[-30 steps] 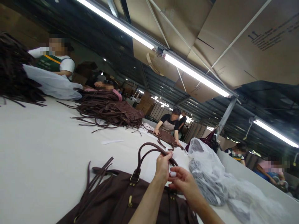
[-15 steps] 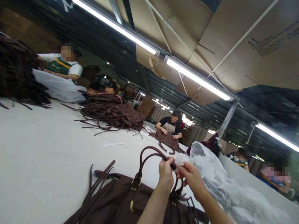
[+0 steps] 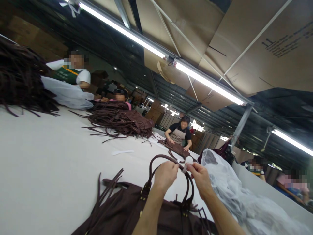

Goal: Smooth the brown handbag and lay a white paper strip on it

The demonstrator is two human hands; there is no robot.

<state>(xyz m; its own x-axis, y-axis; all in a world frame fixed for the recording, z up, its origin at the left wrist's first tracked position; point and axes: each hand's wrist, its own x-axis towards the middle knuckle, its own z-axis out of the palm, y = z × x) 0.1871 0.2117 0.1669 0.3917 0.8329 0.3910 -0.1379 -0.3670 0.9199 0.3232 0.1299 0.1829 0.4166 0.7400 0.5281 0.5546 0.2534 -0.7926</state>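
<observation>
A dark brown bag (image 3: 132,202) with fringes and brass-coloured fittings lies at the bottom of the view, its two rounded handles (image 3: 156,158) standing up. My left hand (image 3: 166,175) is closed in a fist at the handles' left part; its fingertips are mostly turned away, and what they grip is hidden. My right hand (image 3: 199,174) pinches a small white piece (image 3: 188,160) with a rounded end, against the top of the handles.
Piles of brown bags (image 3: 119,120) lie on the white table (image 3: 61,163). Clear plastic wrapping (image 3: 227,182) is heaped at right. A white strip (image 3: 122,152) lies beyond the bag. Across the table a person (image 3: 179,132) handles another bag; other people are farther off.
My left hand has moved left along the handles and turned knuckles up. The white piece now shows more clearly at my right fingertips. The whole view has shifted slightly.
</observation>
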